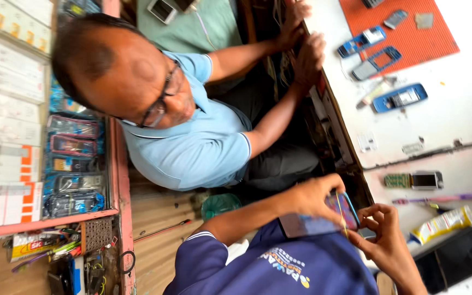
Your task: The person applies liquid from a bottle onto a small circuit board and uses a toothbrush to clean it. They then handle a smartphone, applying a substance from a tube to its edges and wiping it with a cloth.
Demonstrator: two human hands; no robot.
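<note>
At table edge (381,164), phone (346,210) between fingers (376,210)

The left hand (313,198) reaches in from the near left on a bare, bent forearm, fingers curled tight in a grip. The right hand (384,236), near right, meets it with fingertips pinched together, wrist bent.

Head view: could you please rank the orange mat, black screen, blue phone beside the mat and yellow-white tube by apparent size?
1. orange mat, cropped.
2. black screen, cropped and nearer the camera, so unsure.
3. blue phone and yellow-white tube look alike.
</note>
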